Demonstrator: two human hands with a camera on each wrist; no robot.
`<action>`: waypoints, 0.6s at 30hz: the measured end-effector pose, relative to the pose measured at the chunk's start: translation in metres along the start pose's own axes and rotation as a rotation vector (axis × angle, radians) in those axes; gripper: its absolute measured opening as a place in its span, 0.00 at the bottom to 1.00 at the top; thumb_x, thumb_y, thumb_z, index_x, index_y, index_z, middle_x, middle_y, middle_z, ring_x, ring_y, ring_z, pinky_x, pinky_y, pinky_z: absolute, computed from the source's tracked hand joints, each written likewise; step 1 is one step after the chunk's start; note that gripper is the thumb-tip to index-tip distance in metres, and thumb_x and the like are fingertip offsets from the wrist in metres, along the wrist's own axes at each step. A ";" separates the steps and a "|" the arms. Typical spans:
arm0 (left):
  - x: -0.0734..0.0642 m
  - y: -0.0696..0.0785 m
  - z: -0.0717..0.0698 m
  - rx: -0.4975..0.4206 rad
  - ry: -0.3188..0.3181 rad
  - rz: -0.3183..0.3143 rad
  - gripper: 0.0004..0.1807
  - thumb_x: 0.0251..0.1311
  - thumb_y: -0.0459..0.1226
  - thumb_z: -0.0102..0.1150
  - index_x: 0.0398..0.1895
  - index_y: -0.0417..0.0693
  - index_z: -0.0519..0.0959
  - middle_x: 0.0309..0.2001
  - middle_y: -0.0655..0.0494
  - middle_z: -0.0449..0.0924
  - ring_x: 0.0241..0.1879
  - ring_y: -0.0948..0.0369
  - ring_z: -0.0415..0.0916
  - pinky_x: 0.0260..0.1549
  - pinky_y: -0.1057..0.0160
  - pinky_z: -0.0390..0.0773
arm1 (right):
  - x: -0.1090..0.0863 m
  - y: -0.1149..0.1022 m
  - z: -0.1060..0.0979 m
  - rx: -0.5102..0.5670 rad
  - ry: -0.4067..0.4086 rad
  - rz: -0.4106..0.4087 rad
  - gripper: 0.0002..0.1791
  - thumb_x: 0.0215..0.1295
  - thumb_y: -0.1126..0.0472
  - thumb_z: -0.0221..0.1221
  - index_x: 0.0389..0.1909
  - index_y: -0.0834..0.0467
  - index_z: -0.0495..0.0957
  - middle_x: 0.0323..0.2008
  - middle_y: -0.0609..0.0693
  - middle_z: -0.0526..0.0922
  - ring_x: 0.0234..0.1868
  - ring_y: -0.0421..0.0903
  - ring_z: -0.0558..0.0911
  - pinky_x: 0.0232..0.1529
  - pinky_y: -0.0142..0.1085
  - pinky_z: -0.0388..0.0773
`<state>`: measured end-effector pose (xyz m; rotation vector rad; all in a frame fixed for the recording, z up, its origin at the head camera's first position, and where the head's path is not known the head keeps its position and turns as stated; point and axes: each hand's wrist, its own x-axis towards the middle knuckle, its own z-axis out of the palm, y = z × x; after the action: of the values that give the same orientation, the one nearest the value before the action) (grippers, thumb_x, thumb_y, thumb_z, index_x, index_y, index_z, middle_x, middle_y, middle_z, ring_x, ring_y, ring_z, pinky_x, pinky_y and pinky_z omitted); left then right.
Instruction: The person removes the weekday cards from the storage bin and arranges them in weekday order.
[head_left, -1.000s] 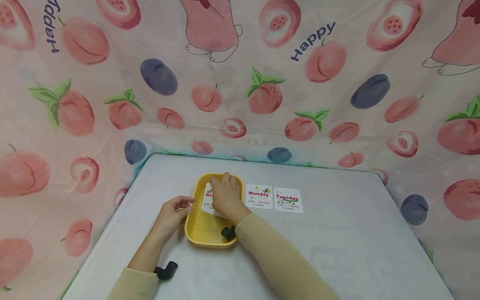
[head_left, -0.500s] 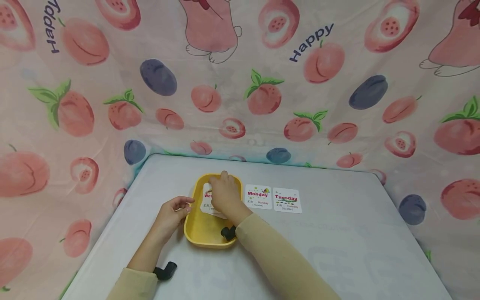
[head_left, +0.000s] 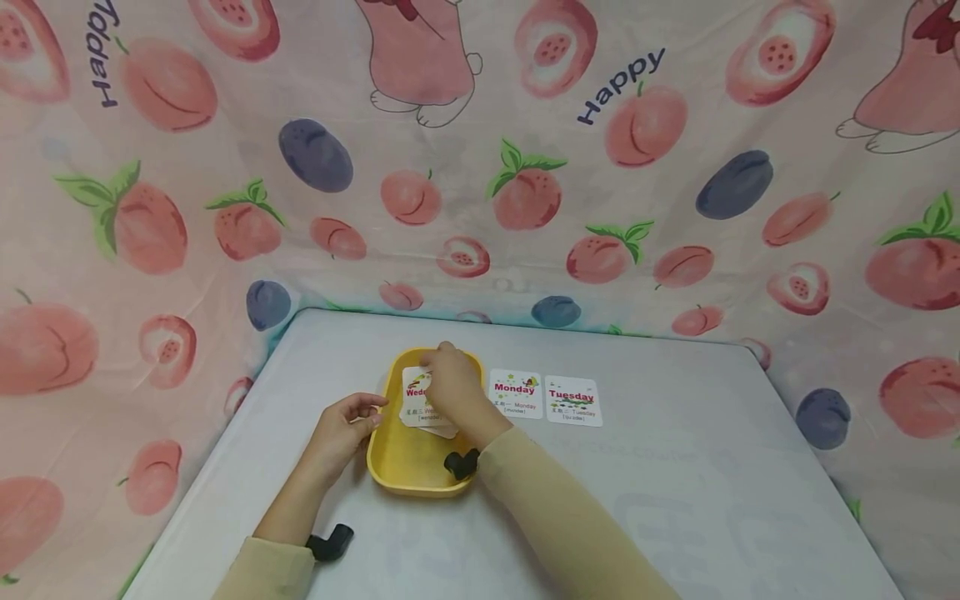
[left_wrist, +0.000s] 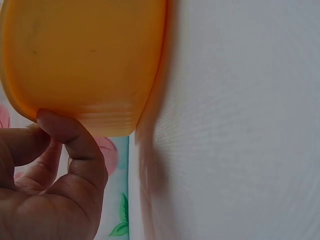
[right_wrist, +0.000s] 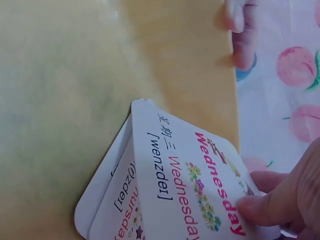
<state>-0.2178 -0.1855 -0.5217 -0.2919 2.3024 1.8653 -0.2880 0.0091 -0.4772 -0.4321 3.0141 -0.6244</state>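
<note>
Inside the yellow tray (head_left: pixel 405 467) my right hand (head_left: pixel 459 390) pinches the Wednesday card (right_wrist: pixel 175 185), thumb on its printed face. Under that card, in the right wrist view, a Thursday card (right_wrist: pixel 112 212) and another white card edge (right_wrist: pixel 95 200) fan out; the lower card's print is mostly covered. My left hand (head_left: pixel 343 429) holds the tray's left rim between thumb and fingers, as the left wrist view shows from outside the wall (left_wrist: pixel 90 60).
To the right of the tray a Monday card (head_left: pixel 515 407) and a Tuesday card (head_left: pixel 573 408) lie face up side by side on the white table (head_left: pixel 712 483). A fruit-print cloth (head_left: pixel 480 192) hangs behind the table. Black bands (head_left: pixel 332 543) sit at both wrists.
My right hand has shifted slightly right, and more of the Wednesday card shows, now turned straighter over the cards below. The left hand stays at the rim.
</note>
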 end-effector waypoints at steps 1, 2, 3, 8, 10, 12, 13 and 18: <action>0.000 0.000 0.000 0.001 0.001 0.000 0.16 0.76 0.28 0.57 0.63 0.39 0.81 0.44 0.51 0.76 0.42 0.57 0.74 0.33 0.70 0.79 | 0.000 0.001 -0.001 0.037 0.002 0.012 0.25 0.66 0.70 0.68 0.63 0.50 0.86 0.56 0.51 0.83 0.56 0.48 0.83 0.65 0.40 0.82; 0.000 0.000 0.000 0.001 0.001 -0.001 0.16 0.76 0.28 0.57 0.63 0.39 0.81 0.45 0.51 0.76 0.42 0.56 0.74 0.33 0.70 0.79 | 0.000 0.003 -0.001 0.076 0.006 0.025 0.26 0.65 0.71 0.67 0.63 0.50 0.86 0.57 0.50 0.84 0.57 0.48 0.83 0.65 0.40 0.82; 0.000 0.000 0.000 0.001 0.002 -0.001 0.16 0.76 0.28 0.57 0.63 0.39 0.81 0.45 0.51 0.76 0.42 0.57 0.74 0.33 0.70 0.79 | 0.000 0.004 -0.001 0.115 0.010 0.040 0.26 0.65 0.72 0.66 0.62 0.50 0.87 0.57 0.50 0.85 0.59 0.48 0.83 0.64 0.41 0.82; -0.001 0.001 0.000 -0.006 0.000 -0.002 0.16 0.76 0.29 0.58 0.63 0.40 0.82 0.44 0.51 0.75 0.41 0.57 0.73 0.33 0.70 0.79 | 0.000 0.010 -0.005 0.274 0.045 0.108 0.26 0.63 0.74 0.63 0.57 0.48 0.89 0.61 0.47 0.88 0.67 0.49 0.82 0.65 0.43 0.81; -0.001 0.001 0.001 -0.009 0.000 -0.002 0.16 0.76 0.29 0.58 0.63 0.40 0.82 0.44 0.51 0.75 0.41 0.58 0.73 0.32 0.70 0.79 | -0.001 0.012 -0.007 0.316 0.052 0.125 0.26 0.63 0.74 0.62 0.55 0.47 0.90 0.61 0.47 0.88 0.67 0.49 0.82 0.65 0.43 0.80; -0.001 0.002 0.001 -0.009 0.000 0.001 0.16 0.76 0.29 0.59 0.63 0.40 0.82 0.44 0.51 0.75 0.41 0.58 0.73 0.33 0.70 0.79 | -0.002 0.013 -0.010 0.357 0.056 0.142 0.25 0.63 0.74 0.62 0.53 0.46 0.91 0.60 0.47 0.88 0.67 0.49 0.81 0.64 0.43 0.80; -0.002 0.002 0.001 -0.010 0.001 0.002 0.16 0.75 0.29 0.59 0.63 0.39 0.82 0.44 0.51 0.76 0.41 0.58 0.73 0.32 0.70 0.79 | -0.002 0.013 -0.011 0.371 0.054 0.150 0.25 0.63 0.74 0.62 0.53 0.45 0.92 0.60 0.47 0.88 0.67 0.50 0.81 0.65 0.44 0.80; -0.002 0.003 0.001 -0.008 0.001 0.003 0.16 0.76 0.29 0.59 0.63 0.39 0.81 0.44 0.51 0.76 0.41 0.58 0.73 0.32 0.70 0.78 | -0.003 0.015 -0.018 0.431 0.047 0.183 0.20 0.67 0.71 0.65 0.50 0.45 0.92 0.61 0.47 0.87 0.70 0.50 0.80 0.70 0.46 0.80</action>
<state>-0.2163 -0.1839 -0.5188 -0.2909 2.2983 1.8767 -0.2904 0.0300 -0.4664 -0.1199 2.7948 -1.2374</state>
